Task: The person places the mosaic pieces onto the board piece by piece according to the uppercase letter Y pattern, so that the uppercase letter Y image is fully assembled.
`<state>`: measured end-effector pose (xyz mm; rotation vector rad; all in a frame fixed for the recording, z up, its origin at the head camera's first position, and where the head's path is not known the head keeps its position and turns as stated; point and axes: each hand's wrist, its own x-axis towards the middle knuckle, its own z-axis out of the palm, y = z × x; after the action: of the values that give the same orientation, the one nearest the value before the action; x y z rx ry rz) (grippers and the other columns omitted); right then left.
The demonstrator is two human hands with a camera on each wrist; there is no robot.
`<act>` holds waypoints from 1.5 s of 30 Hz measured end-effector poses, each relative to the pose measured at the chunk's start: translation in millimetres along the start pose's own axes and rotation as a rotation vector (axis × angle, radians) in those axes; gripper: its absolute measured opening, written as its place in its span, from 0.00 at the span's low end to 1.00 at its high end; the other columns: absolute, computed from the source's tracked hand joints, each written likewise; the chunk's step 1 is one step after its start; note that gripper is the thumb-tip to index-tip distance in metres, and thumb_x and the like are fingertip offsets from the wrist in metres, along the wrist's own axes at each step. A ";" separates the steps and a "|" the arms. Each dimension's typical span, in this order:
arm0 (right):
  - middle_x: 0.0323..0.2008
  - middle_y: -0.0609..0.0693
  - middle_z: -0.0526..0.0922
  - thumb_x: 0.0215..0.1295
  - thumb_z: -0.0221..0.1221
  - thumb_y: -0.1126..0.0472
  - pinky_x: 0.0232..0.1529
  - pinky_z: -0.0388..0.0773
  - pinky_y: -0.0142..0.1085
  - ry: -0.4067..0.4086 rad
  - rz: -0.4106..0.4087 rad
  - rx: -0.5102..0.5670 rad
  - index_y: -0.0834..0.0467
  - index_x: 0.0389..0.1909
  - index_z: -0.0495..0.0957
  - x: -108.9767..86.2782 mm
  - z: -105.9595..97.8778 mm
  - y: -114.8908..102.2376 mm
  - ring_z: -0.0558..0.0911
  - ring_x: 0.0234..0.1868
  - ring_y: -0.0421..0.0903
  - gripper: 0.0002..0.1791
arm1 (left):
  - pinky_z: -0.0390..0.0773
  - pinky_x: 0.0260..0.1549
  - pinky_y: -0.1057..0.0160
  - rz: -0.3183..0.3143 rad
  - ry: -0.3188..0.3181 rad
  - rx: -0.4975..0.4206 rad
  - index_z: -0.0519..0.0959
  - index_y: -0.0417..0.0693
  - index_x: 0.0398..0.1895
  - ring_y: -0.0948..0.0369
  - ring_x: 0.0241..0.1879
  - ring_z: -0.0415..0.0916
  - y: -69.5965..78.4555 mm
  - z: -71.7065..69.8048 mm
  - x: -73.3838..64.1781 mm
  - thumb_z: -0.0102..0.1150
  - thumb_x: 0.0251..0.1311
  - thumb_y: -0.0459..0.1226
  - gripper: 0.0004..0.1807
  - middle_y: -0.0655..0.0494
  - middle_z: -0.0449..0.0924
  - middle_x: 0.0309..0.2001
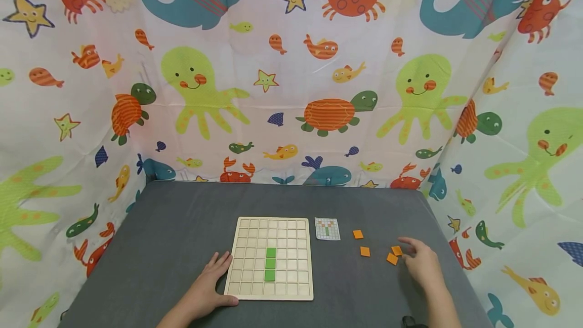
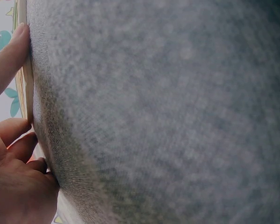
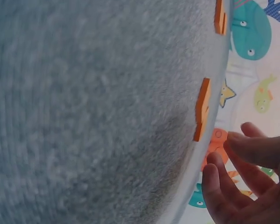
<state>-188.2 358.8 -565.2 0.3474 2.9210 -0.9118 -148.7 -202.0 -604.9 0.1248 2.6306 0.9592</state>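
Note:
A square wooden grid board (image 1: pixel 293 262) lies on the table, with three green square tiles (image 1: pixel 270 263) in one column of its cells. My left hand (image 1: pixel 208 287) rests at the board's near left corner, fingers spread along the left edge and thumb at the front edge. In the left wrist view, the thumb and fingertips meet the board's side (image 2: pixel 29 93). To the right, my right hand (image 1: pixel 422 264) hovers beside two orange square tiles (image 1: pixel 392 258) lying close together. Its fingers are loosely bent and hold nothing, apart from the orange tile (image 3: pixel 202 111) in the right wrist view.
A small printed pattern card (image 1: pixel 327 233) lies right of the board. Two more orange tiles (image 1: pixel 365 251) are between the card and my right hand. A black object (image 1: pixel 412 322) shows at the grey table's (image 1: pixel 182 216) near edge. A sea-animal curtain (image 1: pixel 282 100) surrounds the table.

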 end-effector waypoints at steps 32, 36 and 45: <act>0.43 0.60 0.83 0.64 0.67 0.66 0.45 0.80 0.53 -0.050 0.005 -0.043 0.66 0.51 0.83 14.7 11.9 16.2 0.81 0.39 0.51 0.16 | 0.54 0.68 0.29 0.008 0.008 0.010 0.61 0.48 0.78 0.40 0.80 0.39 -2.2 2.2 2.5 0.82 0.30 0.59 0.67 0.49 0.54 0.80; 0.41 0.59 0.84 0.65 0.67 0.64 0.42 0.80 0.51 -0.062 0.002 -0.062 0.67 0.51 0.83 15.8 11.2 15.4 0.81 0.38 0.50 0.16 | 0.55 0.68 0.29 0.007 0.009 0.013 0.61 0.48 0.78 0.40 0.80 0.39 -1.4 2.2 1.8 0.82 0.30 0.59 0.67 0.50 0.54 0.80; 0.45 0.62 0.83 0.66 0.67 0.59 0.46 0.80 0.56 -0.014 -0.058 -0.090 0.66 0.51 0.83 13.0 6.7 -2.1 0.82 0.44 0.57 0.18 | 0.54 0.68 0.29 0.004 0.007 0.015 0.61 0.48 0.78 0.40 0.80 0.39 -3.4 2.7 1.8 0.82 0.30 0.59 0.67 0.50 0.54 0.80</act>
<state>-201.4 355.9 -571.1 0.2509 2.9614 -0.7834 -149.4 -202.6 -609.5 0.1303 2.6449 0.9432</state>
